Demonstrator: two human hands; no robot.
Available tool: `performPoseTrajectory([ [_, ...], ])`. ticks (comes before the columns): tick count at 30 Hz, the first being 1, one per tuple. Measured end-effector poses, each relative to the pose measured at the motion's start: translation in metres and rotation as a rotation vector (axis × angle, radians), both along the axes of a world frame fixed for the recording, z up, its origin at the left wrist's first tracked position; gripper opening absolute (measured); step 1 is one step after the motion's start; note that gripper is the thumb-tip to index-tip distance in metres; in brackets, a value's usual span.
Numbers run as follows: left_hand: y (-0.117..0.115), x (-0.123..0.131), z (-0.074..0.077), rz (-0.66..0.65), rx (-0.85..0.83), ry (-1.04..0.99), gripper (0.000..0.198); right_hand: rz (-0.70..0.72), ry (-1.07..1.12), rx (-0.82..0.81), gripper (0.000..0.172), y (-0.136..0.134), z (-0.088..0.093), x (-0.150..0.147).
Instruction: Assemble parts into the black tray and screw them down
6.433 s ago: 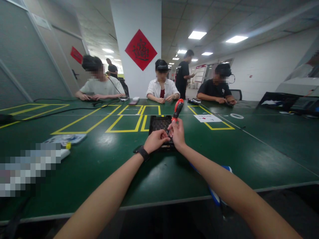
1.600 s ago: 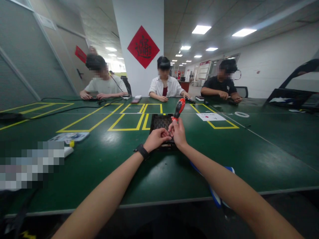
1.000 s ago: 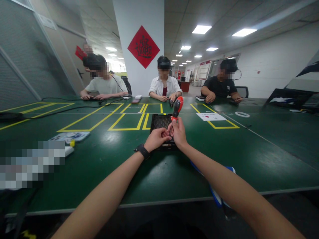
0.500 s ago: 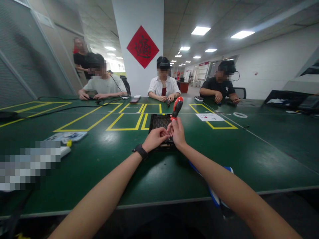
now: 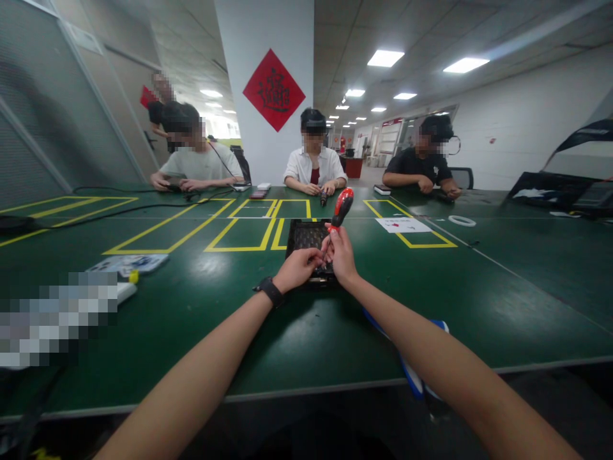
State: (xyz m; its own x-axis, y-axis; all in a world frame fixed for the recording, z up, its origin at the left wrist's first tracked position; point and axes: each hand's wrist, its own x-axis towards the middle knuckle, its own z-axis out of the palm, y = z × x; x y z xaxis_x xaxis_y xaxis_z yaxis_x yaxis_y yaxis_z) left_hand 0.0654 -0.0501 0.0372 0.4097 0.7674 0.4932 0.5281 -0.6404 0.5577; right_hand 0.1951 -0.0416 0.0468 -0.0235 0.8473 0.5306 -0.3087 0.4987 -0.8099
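Note:
My right hand (image 5: 341, 257) is closed round the lower part of a red-and-black screwdriver (image 5: 341, 206), which stands nearly upright with its handle tilted away. Its tip is hidden between my hands, over the near edge of a flat black device (image 5: 307, 236) lying on the green table (image 5: 201, 306). My left hand (image 5: 299, 268), a dark watch on its wrist, is curled against the near edge of that black device beside the screwdriver's shaft. Its fingers are pinched together, and what they hold is hidden.
Three people sit at the far side of the table and another stands at the back left. Yellow tape rectangles (image 5: 242, 234) mark the tabletop. A white packet (image 5: 128, 263) lies at the left, a paper sheet (image 5: 401, 224) and a tape roll (image 5: 461, 221) at the right. A blue-and-white object (image 5: 412, 374) lies under my right forearm.
My hands have stayed on the black device. The screwdriver's handle has rocked slightly from side to side. The person standing at the back left has shifted about.

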Motion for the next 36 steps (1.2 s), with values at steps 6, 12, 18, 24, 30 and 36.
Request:
performPoseTrajectory([
  [6,0.002,0.001,-0.006,0.099,-0.022,-0.036,0.021,-0.02,0.002,0.014,0.031,0.0,0.0,0.0],
  [12,0.003,0.0,-0.007,0.124,0.018,0.004,0.019,0.0,0.019,-0.014,0.033,0.004,-0.002,0.0],
  [18,0.002,0.001,-0.006,0.088,0.018,0.006,0.018,0.028,0.046,-0.044,0.031,0.006,-0.003,0.0],
  [24,0.0,0.001,-0.005,0.094,-0.007,-0.065,0.021,-0.022,0.007,-0.004,0.032,0.001,-0.002,-0.001],
  [30,-0.002,0.0,-0.003,0.117,-0.036,-0.055,0.021,-0.05,-0.073,0.024,0.032,-0.008,0.002,-0.004],
  [36,-0.002,-0.001,-0.003,0.112,-0.011,-0.078,0.017,-0.029,-0.11,0.058,0.032,-0.012,0.003,-0.007],
])
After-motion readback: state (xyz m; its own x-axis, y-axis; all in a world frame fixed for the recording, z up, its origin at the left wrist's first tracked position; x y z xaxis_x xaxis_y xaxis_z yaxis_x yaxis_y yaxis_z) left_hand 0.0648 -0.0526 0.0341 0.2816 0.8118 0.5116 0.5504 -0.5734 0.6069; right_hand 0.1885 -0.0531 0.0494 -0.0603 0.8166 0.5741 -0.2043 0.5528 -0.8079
